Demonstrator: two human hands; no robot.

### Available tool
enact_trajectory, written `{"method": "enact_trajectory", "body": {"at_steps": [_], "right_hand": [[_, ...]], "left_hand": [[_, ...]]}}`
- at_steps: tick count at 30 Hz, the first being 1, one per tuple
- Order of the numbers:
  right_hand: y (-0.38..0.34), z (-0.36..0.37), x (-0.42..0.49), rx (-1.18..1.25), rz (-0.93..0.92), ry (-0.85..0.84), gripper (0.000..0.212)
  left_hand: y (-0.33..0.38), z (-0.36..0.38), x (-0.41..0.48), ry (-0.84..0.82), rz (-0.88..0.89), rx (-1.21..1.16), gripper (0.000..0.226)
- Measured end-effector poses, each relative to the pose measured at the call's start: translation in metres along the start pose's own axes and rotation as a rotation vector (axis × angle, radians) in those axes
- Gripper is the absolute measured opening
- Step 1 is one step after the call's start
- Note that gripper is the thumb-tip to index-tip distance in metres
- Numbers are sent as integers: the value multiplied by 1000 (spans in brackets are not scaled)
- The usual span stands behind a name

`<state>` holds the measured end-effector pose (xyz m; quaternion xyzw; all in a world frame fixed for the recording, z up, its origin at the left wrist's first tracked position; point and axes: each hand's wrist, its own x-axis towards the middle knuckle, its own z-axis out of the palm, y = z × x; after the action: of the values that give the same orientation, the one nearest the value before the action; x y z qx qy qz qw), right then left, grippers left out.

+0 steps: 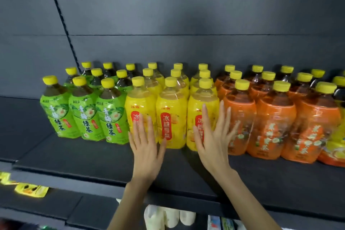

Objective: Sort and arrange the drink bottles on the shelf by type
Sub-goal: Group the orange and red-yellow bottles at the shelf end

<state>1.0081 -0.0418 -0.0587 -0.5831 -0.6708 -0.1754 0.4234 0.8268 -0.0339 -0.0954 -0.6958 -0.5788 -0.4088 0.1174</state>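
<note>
**Yellow-capped bottles in three label blocks, both hands flat in front**

Dark shelf (74, 160) carries every bottle upright, set back from its front edge toward the rear panel (186, 15)

- green-label bottles (84, 117): left part of the shelf, three across, more rows behind; dark brownish liquid shows at the shoulders
- yellow-label bottles (170, 110): middle, three across, touching the green block on one side and the orange on the other; pale yellow liquid
- orange-label bottles (274, 121): right part, three across, dark red-brown liquid
- all have yellow caps (50, 79)

Hands:
- left hand (145, 147): fingers straight and spread, gripping nothing, in front of the leftmost front yellow bottle
- right hand (214, 142): fingers also straight and spread, holding nothing, spanning the rightmost front yellow bottle and the first orange one
- fingertips are motion-blurred, so I cannot tell whether either hand actually touches the bottles

Hard to read:
- back rows show little more than caps and shoulders
- yellow-wrapped bottle (336, 147) at the shelf's right end is cut off by the frame, type unclear
- lower shelf: white bottles (168, 216) mostly hidden under the front edge, yellow packets (31, 190) at left, cartons (220, 223) cropped at the bottom
- label print on the orange block is smeared
</note>
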Motion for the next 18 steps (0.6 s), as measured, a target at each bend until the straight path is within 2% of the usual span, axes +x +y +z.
{"method": "enact_trajectory", "body": {"at_steps": [2, 6, 11, 14, 18], "right_hand": [[-25, 5, 11, -21, -56, -3, 59], [-50, 31, 20, -161, -77, -30, 67], [-40, 54, 27, -394, -55, -43, 73], [-47, 55, 22, -359, -23, -17, 71], [-80, 64, 17, -126, 25, -13, 67]], "left_hand": [[-28, -7, 9, -7, -5, 71, 73], [-42, 7, 23, -81, 205, 157, 72], [-43, 24, 31, -74, 168, 182, 72], [-51, 15, 27, -59, 260, 168, 69], [-76, -10, 25, -22, 351, 79, 78]]}}
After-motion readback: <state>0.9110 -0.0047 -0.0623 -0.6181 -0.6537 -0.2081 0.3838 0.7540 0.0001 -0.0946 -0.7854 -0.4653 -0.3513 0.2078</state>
